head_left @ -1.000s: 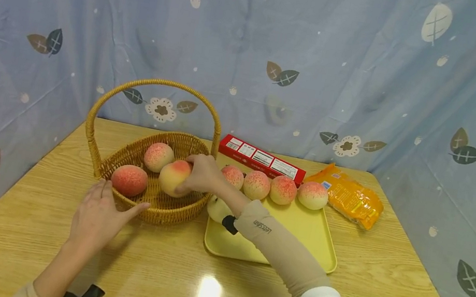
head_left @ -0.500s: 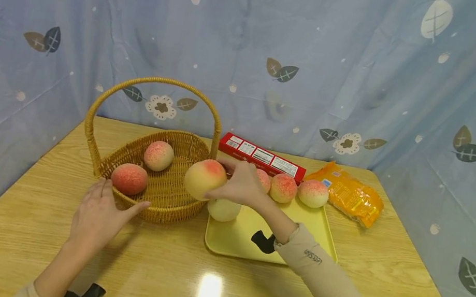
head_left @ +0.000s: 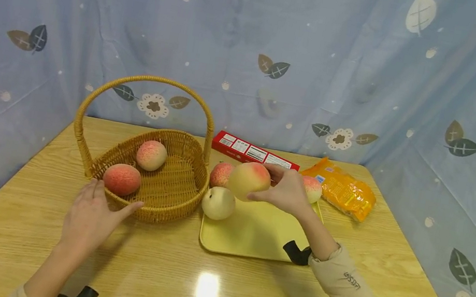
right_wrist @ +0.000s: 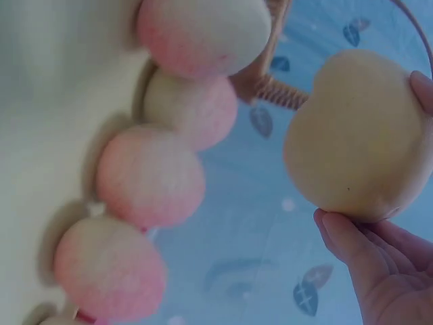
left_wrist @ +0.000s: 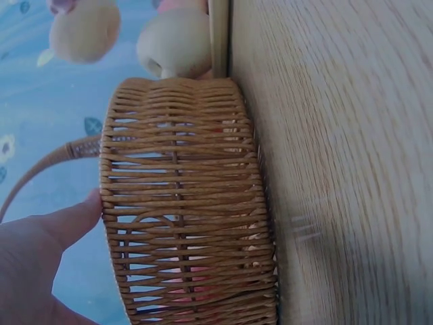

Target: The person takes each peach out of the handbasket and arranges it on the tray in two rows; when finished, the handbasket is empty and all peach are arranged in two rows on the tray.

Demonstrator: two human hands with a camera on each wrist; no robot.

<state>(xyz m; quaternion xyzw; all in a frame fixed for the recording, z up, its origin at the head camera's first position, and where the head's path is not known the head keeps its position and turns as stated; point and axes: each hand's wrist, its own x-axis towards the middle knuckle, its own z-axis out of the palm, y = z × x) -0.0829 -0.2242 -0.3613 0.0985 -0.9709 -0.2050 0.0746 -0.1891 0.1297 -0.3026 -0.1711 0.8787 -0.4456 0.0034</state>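
Note:
My right hand [head_left: 287,193] grips a yellow peach [head_left: 247,181] with a red blush, held up over the yellow tray [head_left: 250,242]. In the right wrist view, thumb and fingers press against opposite sides of that peach [right_wrist: 358,135]. On the left, my left hand [head_left: 87,215] rests at the near rim of a wicker basket [head_left: 166,210], its thumb spread away from the fingers. The left wrist view has the thumb tip touching the rim of the woven wall [left_wrist: 183,196]. Inside the basket lie a red peach [head_left: 121,180] and a pink-and-cream peach [head_left: 151,155].
A pale yellow round fruit [head_left: 218,203] sits at the tray's left side. Several pink peaches [right_wrist: 150,176] line the tray's far edge, partly hidden in the head view. Behind stand a red box [head_left: 238,147] and an orange packet [head_left: 344,190]. The basket's tall handle [head_left: 150,80] arches upward.
My right hand has lifted the yellow peach out of the basket and carried it right, over the tray. My left hand stays at the basket rim. The head view has shifted slightly.

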